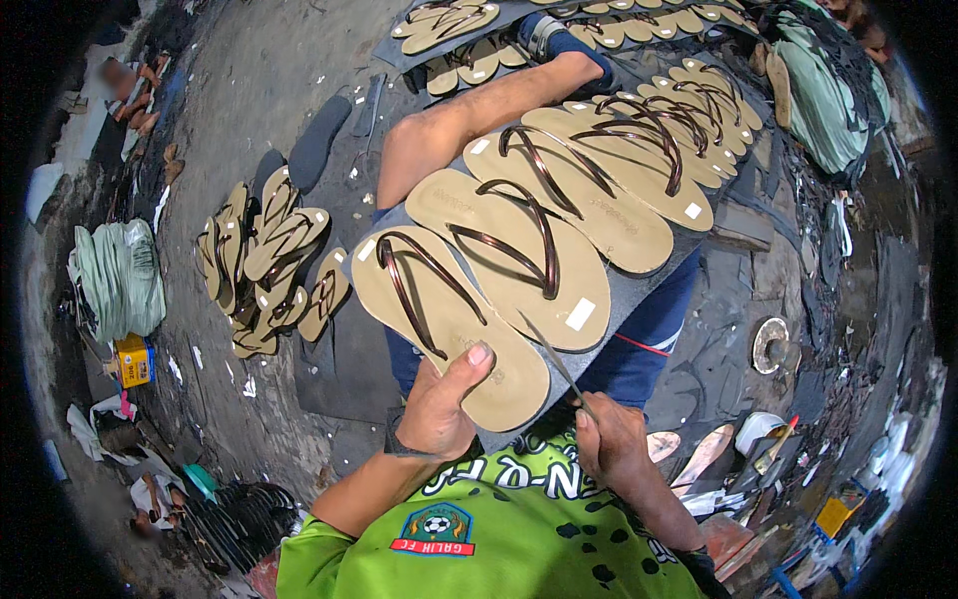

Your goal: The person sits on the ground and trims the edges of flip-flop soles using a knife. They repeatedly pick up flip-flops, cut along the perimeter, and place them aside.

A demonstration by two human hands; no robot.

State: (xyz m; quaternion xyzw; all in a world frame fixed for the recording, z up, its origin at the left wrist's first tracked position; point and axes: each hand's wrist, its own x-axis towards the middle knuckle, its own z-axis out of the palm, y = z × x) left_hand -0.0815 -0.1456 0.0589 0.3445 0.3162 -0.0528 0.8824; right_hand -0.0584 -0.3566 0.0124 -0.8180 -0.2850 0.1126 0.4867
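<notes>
A dark rubber sheet (pixel 629 299) lies across my legs, carrying a row of tan sandal soles with brown straps. My left hand (pixel 439 404) presses its thumb on the heel of the nearest sole (pixel 449 329). My right hand (pixel 611 439) grips a thin knife (pixel 554 357), whose blade points up between the nearest sole and the second sole (pixel 509 255), next to a white tag (pixel 580 313). More soles (pixel 639 150) overlap toward the far end of the sheet.
A heap of finished tan sandals (pixel 264 265) lies on the floor at left, beside a green bundle (pixel 120 275) and a yellow tin (pixel 134 359). More sandals (pixel 449 25) lie at the top. Green sacks (pixel 823 95), scraps and tools (pixel 758 449) crowd the right.
</notes>
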